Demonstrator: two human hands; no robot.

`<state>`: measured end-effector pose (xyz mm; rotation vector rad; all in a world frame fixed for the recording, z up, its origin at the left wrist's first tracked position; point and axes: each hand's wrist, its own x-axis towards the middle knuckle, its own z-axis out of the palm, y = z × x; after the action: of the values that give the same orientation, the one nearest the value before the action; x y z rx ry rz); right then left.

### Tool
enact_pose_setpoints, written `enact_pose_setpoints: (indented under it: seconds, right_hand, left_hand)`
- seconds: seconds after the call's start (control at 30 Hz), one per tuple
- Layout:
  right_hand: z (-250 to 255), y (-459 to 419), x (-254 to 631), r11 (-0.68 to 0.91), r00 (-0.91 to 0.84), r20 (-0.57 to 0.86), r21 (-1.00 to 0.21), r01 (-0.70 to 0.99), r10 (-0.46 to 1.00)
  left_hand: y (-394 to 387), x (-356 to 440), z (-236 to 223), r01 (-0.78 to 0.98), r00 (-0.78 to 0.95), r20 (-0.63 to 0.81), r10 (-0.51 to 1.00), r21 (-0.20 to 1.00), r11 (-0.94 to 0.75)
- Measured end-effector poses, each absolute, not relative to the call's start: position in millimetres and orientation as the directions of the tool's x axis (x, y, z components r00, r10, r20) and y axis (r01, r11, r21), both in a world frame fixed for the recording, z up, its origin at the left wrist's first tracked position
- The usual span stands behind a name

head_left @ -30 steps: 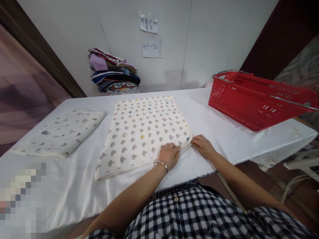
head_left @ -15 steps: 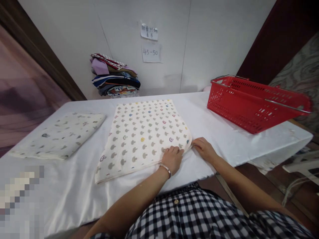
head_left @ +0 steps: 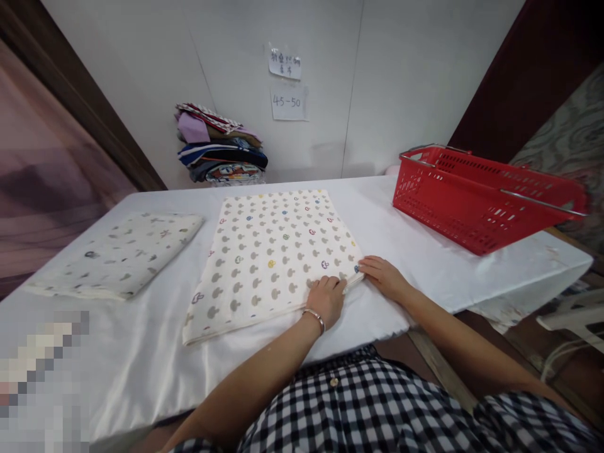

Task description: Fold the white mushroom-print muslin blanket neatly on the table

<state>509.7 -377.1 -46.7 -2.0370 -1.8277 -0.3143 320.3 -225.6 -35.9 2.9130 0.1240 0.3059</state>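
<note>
The right hand (head_left: 384,278) has moved its fingers onto the near right corner of the cloth (head_left: 264,245), mid-surface (head_left: 377,217); the edges there probably lie flatter. The left hand (head_left: 326,302) stays beside it on the near edge; whether either grips cannot be told.

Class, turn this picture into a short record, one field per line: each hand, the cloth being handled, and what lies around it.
Left hand: resting on the handled cloth's near edge
Right hand: touching its near right corner
Handled cloth: white, roughly rectangular cloth with mushroom print, lying flat
Left of it: white cloth with small scattered motifs
Right of it: red plastic basket with metal handles
Behind it: multicoloured stack of fabrics
Surface: white-draped table
</note>
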Motion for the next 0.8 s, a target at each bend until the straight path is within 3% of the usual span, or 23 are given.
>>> enact_pose_setpoints:
  seconds: [0.33, 0.57, 0.8]
  right_hand:
    - [-35, -377, 499, -0.07, 0.049, 0.31, 0.056, 0.996, 0.95]
    - [-43, -373, 504, 0.061, -0.066, 0.363, 0.026, 0.998, 0.93]
    - [-43, -373, 507, 0.06, -0.066, 0.409, 0.028, 0.998, 0.91]
  left_hand:
    - [-226, 321, -42, 0.094, 0.967, 0.216, 0.134, 0.185, -0.978]
    - [-226, 321, -42, 0.107, 0.966, 0.217, 0.143, 0.169, -0.98]
    - [-222, 308, -35, 0.16, 0.958, 0.214, 0.191, 0.153, -0.975]
